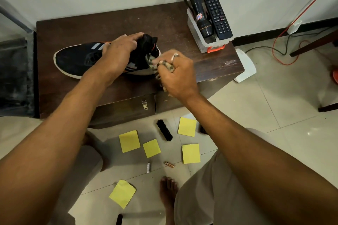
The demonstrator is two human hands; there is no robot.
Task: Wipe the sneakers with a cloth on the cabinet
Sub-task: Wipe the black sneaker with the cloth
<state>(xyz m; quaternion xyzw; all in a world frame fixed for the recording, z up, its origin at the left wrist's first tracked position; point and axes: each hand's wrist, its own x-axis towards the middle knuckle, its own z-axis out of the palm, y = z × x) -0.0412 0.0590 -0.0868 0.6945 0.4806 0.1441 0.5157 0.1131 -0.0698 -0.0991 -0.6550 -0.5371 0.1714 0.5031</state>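
A black sneaker (75,60) with a white sole and pale side stripes lies on the dark wooden cabinet (164,22), toe pointing left. My left hand (120,49) holds it around the ankle opening, fingers over the top and thumb on the near side. My right hand (175,73) grips a bunched pale patterned cloth (151,64) and presses it against the sneaker's heel. Most of the cloth is hidden inside my fist, and a bit hangs below it.
A clear plastic box (201,42) at the cabinet's right back corner holds a torch (199,14) and a remote (216,14). On the floor lie a black brush (164,129), several yellow sticky notes (129,141), two batteries (148,167) and cables (274,51). My bare foot (168,192) is below.
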